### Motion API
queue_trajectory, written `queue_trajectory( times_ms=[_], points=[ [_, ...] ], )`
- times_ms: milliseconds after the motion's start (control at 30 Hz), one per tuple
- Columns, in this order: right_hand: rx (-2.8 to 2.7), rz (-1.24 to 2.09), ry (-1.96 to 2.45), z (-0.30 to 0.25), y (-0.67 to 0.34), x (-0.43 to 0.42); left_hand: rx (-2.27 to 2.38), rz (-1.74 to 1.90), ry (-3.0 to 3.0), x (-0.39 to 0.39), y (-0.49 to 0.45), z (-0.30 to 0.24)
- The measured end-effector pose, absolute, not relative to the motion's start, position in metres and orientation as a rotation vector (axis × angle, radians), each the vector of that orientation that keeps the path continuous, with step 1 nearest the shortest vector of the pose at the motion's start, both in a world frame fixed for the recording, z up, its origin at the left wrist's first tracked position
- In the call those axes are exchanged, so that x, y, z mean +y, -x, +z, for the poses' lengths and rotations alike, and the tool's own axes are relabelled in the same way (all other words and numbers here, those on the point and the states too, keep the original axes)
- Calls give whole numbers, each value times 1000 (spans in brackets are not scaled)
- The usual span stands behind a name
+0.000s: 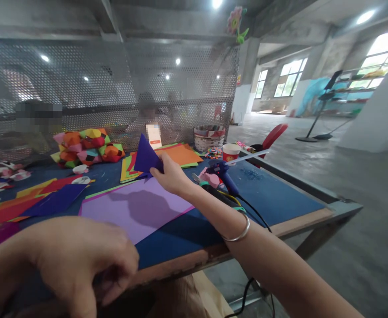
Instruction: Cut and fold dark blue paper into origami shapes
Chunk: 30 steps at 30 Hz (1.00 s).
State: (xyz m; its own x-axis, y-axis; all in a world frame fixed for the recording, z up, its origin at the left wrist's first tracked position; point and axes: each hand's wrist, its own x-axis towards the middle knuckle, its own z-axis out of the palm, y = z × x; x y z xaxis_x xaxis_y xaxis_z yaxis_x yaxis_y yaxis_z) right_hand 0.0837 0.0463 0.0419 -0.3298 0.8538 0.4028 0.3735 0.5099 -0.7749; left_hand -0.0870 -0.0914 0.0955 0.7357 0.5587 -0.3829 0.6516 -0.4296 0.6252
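My right hand (171, 176) reaches out over the table and pinches a folded dark blue paper piece (146, 157), held up above a large purple sheet (137, 207). A silver bangle circles that wrist. My left hand (81, 260) hangs close to the camera at the table's near edge, fingers curled downward; what they hold, if anything, is hidden. A blue glue gun (223, 174) with a white stick lies just right of my right hand, its black cord trailing off the table.
Blue-topped table (280, 203) with a wooden edge. Stacked coloured sheets (177, 155), folded paper balls (88, 145), a woven basket (209, 138), a red paper cup (230, 152). Red and blue sheets (41, 198) at left. A perforated metal screen (114, 88) stands behind, with people beyond it.
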Motion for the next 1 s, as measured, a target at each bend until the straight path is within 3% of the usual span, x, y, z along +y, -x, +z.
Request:
queue_trajectory(
  times_ms=[100,167,200,300,500,767,1000],
  points=[
    [-1914,779,990,39,-83,46,1123,-144,-2057,-72,106,107],
    [-1915,831,965,35,-81,48,1183,349,-2109,-52,117,108],
    [-1916,863,947,33,-80,48,1274,799,-2084,-42,121,106],
    [-1909,969,895,27,-76,51,1386,1469,-1927,-14,129,87],
    [-1883,1216,794,18,-70,48,1378,1547,-1913,1,129,45],
    [-1851,1554,683,16,-68,36,1174,1673,-2329,-21,122,42],
    [-1876,1529,702,14,-67,33,1156,1582,-2487,-27,112,31]
  ],
)
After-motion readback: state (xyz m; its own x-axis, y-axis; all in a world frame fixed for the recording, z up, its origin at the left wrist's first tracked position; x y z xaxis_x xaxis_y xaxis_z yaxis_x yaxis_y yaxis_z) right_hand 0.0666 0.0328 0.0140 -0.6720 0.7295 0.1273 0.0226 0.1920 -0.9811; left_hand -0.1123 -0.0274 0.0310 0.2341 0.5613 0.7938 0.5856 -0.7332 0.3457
